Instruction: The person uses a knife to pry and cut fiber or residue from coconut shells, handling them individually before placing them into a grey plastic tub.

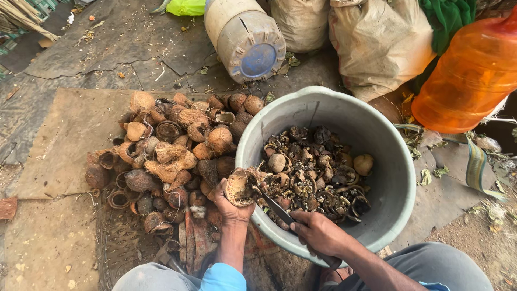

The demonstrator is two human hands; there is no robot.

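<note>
Brown coconut half-shell [240, 187] tilted over bucket rim, knife [276, 208] inside.

orange jug [474, 75] cropped, knife [277, 209] handle hidden

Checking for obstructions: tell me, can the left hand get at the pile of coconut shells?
Probably yes. The pile of coconut shells lies uncovered right beside the left hand. But that hand already holds a coconut shell half, so it would likely have to drop it first.

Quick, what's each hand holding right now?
Left hand: closed around a coconut shell half.
Right hand: closed on a knife.
</note>
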